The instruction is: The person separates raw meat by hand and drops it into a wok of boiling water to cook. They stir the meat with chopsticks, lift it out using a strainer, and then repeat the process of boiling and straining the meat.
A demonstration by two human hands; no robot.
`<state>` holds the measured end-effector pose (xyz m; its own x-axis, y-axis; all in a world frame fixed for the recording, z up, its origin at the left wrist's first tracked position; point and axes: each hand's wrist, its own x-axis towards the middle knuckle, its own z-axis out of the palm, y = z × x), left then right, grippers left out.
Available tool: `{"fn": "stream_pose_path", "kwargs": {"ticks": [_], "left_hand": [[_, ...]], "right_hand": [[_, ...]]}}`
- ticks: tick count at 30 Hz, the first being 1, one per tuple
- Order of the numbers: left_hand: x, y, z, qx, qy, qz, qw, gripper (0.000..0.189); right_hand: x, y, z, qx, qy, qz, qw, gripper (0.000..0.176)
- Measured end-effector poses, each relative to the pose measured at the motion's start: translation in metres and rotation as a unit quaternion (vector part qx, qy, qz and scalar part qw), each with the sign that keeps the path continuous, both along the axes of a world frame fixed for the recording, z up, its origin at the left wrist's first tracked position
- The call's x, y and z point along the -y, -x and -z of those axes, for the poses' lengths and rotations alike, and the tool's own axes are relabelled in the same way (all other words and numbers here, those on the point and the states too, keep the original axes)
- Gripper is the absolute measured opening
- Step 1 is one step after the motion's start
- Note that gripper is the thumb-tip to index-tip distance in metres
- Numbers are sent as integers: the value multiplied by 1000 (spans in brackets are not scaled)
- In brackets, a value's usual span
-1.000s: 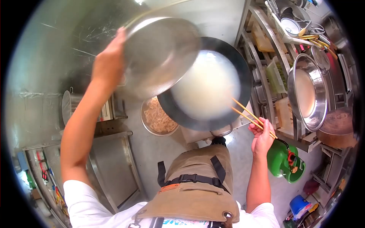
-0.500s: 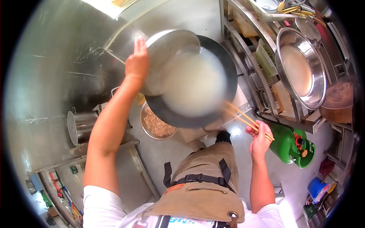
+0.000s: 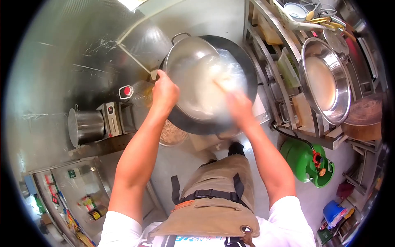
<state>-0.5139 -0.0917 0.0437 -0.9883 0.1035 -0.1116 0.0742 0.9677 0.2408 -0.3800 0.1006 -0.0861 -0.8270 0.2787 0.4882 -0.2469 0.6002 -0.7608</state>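
My left hand (image 3: pixel 166 92) is closed on the near left rim of a metal basin (image 3: pixel 187 49). The basin rests tilted in the mouth of a big dark wok (image 3: pixel 250 74). Cloudy whitish liquid (image 3: pixel 205 88) lies in and around the basin's lower side; its exact edge is blurred. Over that liquid is my right hand (image 3: pixel 238 105), smeared by motion, gripping wooden chopsticks (image 3: pixel 221 85) that point up and left. Their tips cannot be made out against the pale liquid.
Below the wok stands a bowl of pale strips (image 3: pixel 173 133). An oil bottle (image 3: pixel 142 92) and a steel pot (image 3: pixel 85 125) are to the left. On the right are a rack (image 3: pixel 290 92), a steel bowl of cloudy liquid (image 3: pixel 319 82) and a green gas cylinder (image 3: pixel 296 158).
My right hand has swung left with the chopsticks, from beside the wok to over the liquid. My left hand has come down and right along the basin, which now sits lower in the wok.
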Motion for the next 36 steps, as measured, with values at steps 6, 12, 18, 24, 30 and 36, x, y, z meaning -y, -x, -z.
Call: {"fn": "stream_pose_path", "kwargs": {"ticks": [6, 12, 18, 24, 30, 36], "left_hand": [[35, -10, 55, 21, -240, -61, 969, 42], [23, -40, 59, 187, -443, -257, 838, 33], [35, -43, 86, 213, -555, -282, 753, 36], [61, -37, 51, 147, -572, -259, 764, 38], [97, -14, 14, 18, -470, -228, 852, 35], [99, 27, -34, -139, -377, -50, 914, 40]], "right_hand": [[0, -50, -61, -12, 75, 9, 997, 11], [-31, -90, -85, 47, 366, 84, 926, 27], [-55, -96, -100, -17, 491, 161, 856, 28], [-58, -93, -104, -30, 513, 166, 842, 28], [-55, -86, -87, 12, 522, 156, 838, 28], [-48, -85, -80, 28, 525, 157, 836, 28]]}}
